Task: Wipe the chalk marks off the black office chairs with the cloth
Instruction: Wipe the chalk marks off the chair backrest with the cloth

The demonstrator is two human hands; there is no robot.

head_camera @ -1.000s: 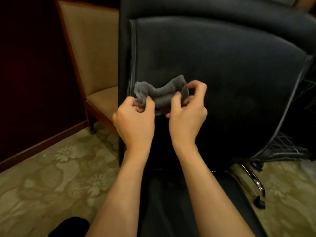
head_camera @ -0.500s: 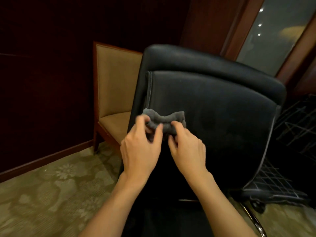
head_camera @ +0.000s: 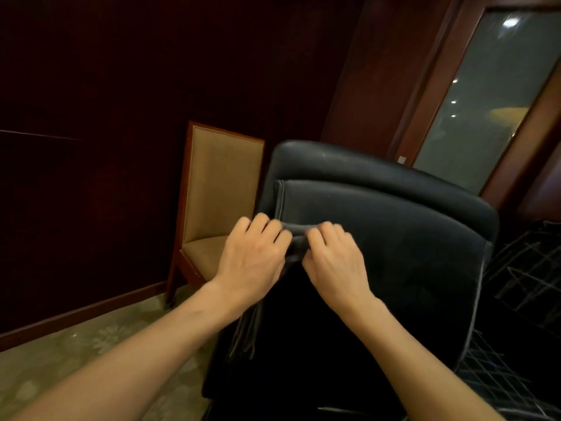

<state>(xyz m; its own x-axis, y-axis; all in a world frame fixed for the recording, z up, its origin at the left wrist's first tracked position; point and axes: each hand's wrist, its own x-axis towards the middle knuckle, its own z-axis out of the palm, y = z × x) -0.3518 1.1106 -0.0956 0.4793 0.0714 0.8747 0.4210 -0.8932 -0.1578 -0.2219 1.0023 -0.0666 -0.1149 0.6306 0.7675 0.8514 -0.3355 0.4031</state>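
A black leather office chair faces me, its backrest filling the middle of the view. Faint pale specks show along its top edge. A small grey cloth is bunched between my hands in front of the backrest's upper left part. My left hand grips the cloth's left end with curled fingers. My right hand grips its right end the same way. Most of the cloth is hidden inside my fists.
A tan upholstered wooden chair stands against the dark wall just left of the office chair. A wire mesh rack lies to the right. Patterned carpet covers the floor at lower left. A wood-framed glass door is behind.
The view has tilted up, so more of the backrest and door show. My hands have closed tighter over the cloth, which was spread wider between them a second ago.
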